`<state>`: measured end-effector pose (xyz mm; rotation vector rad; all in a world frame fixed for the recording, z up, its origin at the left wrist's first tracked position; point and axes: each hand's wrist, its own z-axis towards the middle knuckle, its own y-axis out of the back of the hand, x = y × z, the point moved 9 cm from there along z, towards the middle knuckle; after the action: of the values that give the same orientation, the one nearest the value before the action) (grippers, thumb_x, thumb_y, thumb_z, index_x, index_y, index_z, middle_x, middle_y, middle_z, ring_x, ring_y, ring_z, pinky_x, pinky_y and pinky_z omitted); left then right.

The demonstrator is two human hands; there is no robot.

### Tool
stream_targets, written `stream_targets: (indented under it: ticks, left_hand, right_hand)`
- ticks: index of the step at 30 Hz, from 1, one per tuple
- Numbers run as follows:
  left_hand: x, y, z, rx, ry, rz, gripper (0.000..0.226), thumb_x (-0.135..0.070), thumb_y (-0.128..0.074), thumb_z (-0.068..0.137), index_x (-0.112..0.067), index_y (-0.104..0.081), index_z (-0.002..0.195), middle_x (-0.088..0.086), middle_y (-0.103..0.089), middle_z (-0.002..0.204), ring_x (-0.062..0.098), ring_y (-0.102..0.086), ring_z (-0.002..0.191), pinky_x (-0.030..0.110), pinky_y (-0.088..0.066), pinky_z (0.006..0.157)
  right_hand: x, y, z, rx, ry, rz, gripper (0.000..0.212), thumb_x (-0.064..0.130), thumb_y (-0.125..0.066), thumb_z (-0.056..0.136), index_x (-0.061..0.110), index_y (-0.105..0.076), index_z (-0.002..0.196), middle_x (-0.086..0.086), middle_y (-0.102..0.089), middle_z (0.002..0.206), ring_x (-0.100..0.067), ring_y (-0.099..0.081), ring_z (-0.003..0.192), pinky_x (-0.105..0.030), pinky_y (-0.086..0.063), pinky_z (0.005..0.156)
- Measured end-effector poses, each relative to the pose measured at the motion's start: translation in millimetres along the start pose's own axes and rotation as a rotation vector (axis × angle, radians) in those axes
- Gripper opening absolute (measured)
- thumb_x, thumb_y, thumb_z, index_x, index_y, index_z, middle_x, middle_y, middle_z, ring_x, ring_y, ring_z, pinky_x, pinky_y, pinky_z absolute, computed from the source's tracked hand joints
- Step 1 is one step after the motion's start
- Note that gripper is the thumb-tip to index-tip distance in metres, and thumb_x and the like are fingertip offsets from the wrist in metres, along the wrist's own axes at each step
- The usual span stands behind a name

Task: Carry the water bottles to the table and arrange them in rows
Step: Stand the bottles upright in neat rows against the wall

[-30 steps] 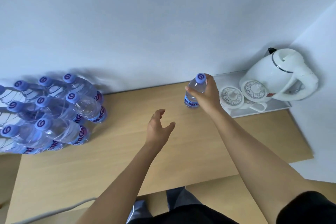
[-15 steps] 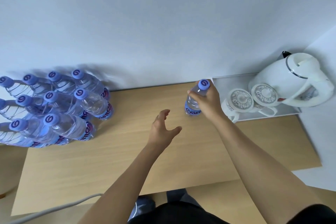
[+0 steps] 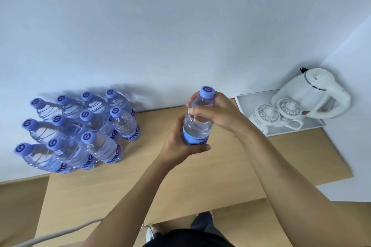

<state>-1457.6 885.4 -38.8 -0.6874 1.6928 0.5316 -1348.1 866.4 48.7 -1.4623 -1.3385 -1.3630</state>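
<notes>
Since half a second ago: left hand (image 3: pixel 176 142) has come up off open air and now wraps the lower, labelled part of the water bottle (image 3: pixel 197 120), fingers curled round it from the left. Right hand (image 3: pixel 214 114) keeps its grip on the bottle's shoulder just under the blue cap (image 3: pixel 207 92), fingers and thumb clamped on the clear plastic. Bottle upright, held above the middle of the wooden table (image 3: pixel 200 176); cannot tell whether its base touches the top.

Grouped bottles (image 3: pixel 80 128) stand in three rows at the table's left rear, against the wall (image 3: pixel 160 26), the nearest rows reaching the left edge. Well apart from the held bottle, with bare wood between.

Right rear: white tray (image 3: pixel 255 98) against the wall, carrying two lidded cups (image 3: pixel 279 114) and a white electric kettle (image 3: pixel 313 92). Right hand is near the tray's left rim, not touching.

Front half of the tabletop is bare wood to its near edge. A pale cable (image 3: pixel 60 234) crosses the lower left.
</notes>
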Motion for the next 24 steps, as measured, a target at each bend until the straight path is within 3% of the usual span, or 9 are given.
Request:
stream_targets:
  ticks: [3,5,9,13,16,18,21,24]
  left_hand:
    - [-20.9,7.4,-11.3,0.02,-0.064,0.01,0.07,-0.002,-0.091,0.058,-0.009,-0.05,0.116,0.013,-0.061,0.082,0.027,-0.055,0.065,0.033,-0.046,0.053]
    - [-29.8,11.9,-20.7,0.011,-0.069,0.021,0.06,-0.007,-0.09,0.059,-0.005,-0.052,0.105,0.012,-0.06,0.071,0.025,-0.053,0.058,0.033,-0.045,0.053]
    - [-47.0,29.2,-40.1,-0.083,-0.084,0.018,0.045,-0.013,-0.086,0.059,-0.016,-0.056,0.091,0.004,-0.064,0.068,0.018,-0.055,0.055,0.027,-0.046,0.047]
    - [-58.9,38.4,-49.7,-0.131,-0.079,-0.027,0.045,-0.01,-0.087,0.06,-0.018,-0.056,0.091,0.002,-0.064,0.069,0.017,-0.054,0.052,0.023,-0.041,0.047]
    - [-71.2,39.7,-54.6,-0.158,-0.103,-0.044,0.044,-0.009,-0.085,0.06,-0.014,-0.056,0.093,0.003,-0.065,0.071,0.018,-0.057,0.053,0.026,-0.043,0.048]
    - [-82.0,43.6,-57.8,-0.213,-0.144,-0.019,0.048,-0.012,-0.084,0.057,-0.012,-0.058,0.097,0.004,-0.071,0.079,0.022,-0.067,0.064,0.034,-0.052,0.055]
    - [-92.0,48.3,-61.2,-0.27,-0.186,0.015,0.055,-0.014,-0.083,0.052,-0.015,-0.058,0.101,0.001,-0.074,0.088,0.024,-0.072,0.081,0.043,-0.06,0.072]
    - [-92.9,50.9,-64.7,-0.282,-0.181,0.019,0.057,-0.018,-0.084,0.05,-0.021,-0.058,0.101,0.0,-0.074,0.088,0.024,-0.072,0.082,0.049,-0.059,0.074]
  right_hand:
    - [30.7,-17.1,-1.9,0.033,0.03,0.001,0.02,0.021,-0.069,0.079,0.005,-0.067,0.091,0.001,-0.068,0.082,-0.011,-0.066,0.077,-0.016,-0.051,0.068]
    - [45.9,-26.3,-1.3,0.034,0.041,0.023,0.02,0.023,-0.069,0.078,0.007,-0.068,0.089,-0.003,-0.068,0.085,-0.014,-0.066,0.078,-0.022,-0.052,0.072]
    - [63.7,-40.0,-0.9,0.004,0.042,0.096,0.006,0.025,-0.068,0.074,0.02,-0.068,0.078,-0.012,-0.068,0.092,-0.021,-0.064,0.084,-0.038,-0.047,0.078]
    - [73.8,-41.8,-3.1,-0.166,0.067,0.136,0.025,0.024,-0.081,0.077,0.018,-0.062,0.092,0.001,-0.067,0.085,-0.013,-0.066,0.077,-0.03,-0.051,0.071]
    - [77.8,-36.9,-14.5,-0.432,0.113,0.137,0.032,0.035,-0.085,0.071,0.019,-0.063,0.089,0.007,-0.069,0.08,-0.016,-0.071,0.076,-0.033,-0.057,0.072]
    - [81.8,-38.7,-23.8,-0.553,0.166,0.129,0.033,0.038,-0.087,0.068,0.023,-0.062,0.085,0.013,-0.07,0.078,-0.012,-0.071,0.075,-0.03,-0.056,0.07]
    - [91.2,-45.7,-30.4,-0.601,0.24,0.105,0.034,0.032,-0.086,0.067,0.028,-0.059,0.087,0.021,-0.069,0.081,-0.001,-0.069,0.075,-0.014,-0.051,0.063]
    - [95.1,-45.5,-29.3,-0.605,0.234,0.08,0.029,0.025,-0.081,0.066,0.029,-0.058,0.083,0.019,-0.068,0.076,-0.005,-0.068,0.071,-0.023,-0.054,0.065]
